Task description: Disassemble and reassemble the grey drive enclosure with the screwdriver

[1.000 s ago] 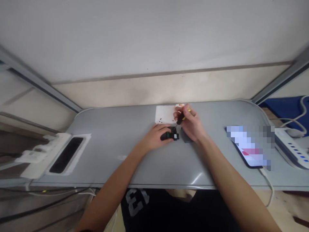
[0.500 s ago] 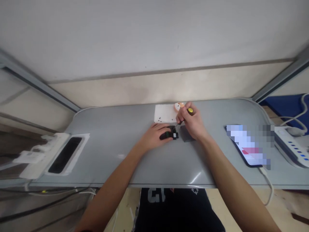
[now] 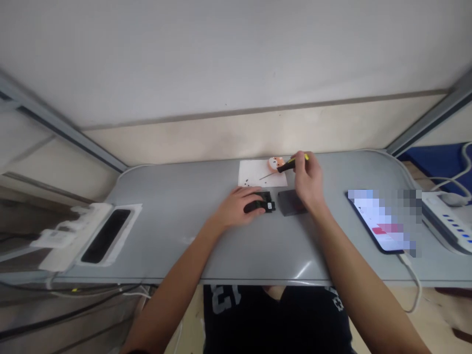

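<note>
My left hand (image 3: pixel 241 206) is closed round a small black electronic device (image 3: pixel 264 202) lying on the grey table, thumb on the near side and fingers on the far side. In my right hand (image 3: pixel 309 177) is a screwdriver (image 3: pixel 286 165) with a black and yellow handle. Its thin shaft points left and down, the tip over a white sheet of paper (image 3: pixel 254 169). Several tiny dark bits, perhaps screws, lie on that sheet. An orange and white animal-shaped object (image 3: pixel 275 163) sits at the paper's far right. Below my right hand lies a dark grey flat cover (image 3: pixel 289 204), partly hidden by the wrist.
A phone with a lit screen (image 3: pixel 376 223) lies to the right, cable attached, near a white power strip (image 3: pixel 448 221). At the left are a dark phone (image 3: pixel 106 236) on white paper and another white strip (image 3: pixel 79 241) with plugs. The wall (image 3: pixel 191 140) borders the far edge.
My right hand has lifted the screwdriver off the black device and moved right, tilting it so the tip is over the paper. My left hand stays on the device.
</note>
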{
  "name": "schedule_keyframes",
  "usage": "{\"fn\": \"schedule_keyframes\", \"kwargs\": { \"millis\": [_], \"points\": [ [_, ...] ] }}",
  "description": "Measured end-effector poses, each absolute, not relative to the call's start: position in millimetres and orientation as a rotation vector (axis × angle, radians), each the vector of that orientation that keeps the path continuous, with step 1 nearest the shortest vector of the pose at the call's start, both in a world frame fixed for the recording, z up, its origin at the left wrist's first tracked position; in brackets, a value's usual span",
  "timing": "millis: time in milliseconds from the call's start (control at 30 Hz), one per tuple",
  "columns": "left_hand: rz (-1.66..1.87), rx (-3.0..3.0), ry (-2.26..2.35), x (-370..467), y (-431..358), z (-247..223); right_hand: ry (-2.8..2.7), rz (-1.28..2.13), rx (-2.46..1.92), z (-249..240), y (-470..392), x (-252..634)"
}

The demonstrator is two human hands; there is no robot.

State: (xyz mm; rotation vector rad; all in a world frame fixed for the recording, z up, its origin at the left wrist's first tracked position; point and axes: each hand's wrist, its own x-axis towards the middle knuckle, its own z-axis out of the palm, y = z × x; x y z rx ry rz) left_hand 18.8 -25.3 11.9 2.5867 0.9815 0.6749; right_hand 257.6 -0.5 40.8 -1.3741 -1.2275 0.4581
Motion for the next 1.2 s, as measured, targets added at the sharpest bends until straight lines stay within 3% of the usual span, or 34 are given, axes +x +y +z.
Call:
{"fn": "schedule_keyframes", "kwargs": {
  "millis": [200,400,667,967,1200],
  "points": [
    [0.901,2.544,1.433,7.8,-18.8,22.9,-1.221,0.374,-1.514,36.4,3.5,262.6],
    [0.714,2.377,1.819,0.0,-12.7,15.7,-1.196,0.378,-1.531,37.2,2.7,263.1],
    [0.612,2.439,1.704,7.6,-14.7,4.3,-1.2,0.409,-1.535,35.7,3.5,262.0],
    [1.08,2.438,1.437,14.0,-18.8,11.8,-1.04,0.638,-1.329,42.3,-3.1,250.2],
    [1.094,2.443,1.349,14.8,-15.9,3.9,-1.063,0.702,-1.322,44.1,-7.2,238.8]
  ]
}}
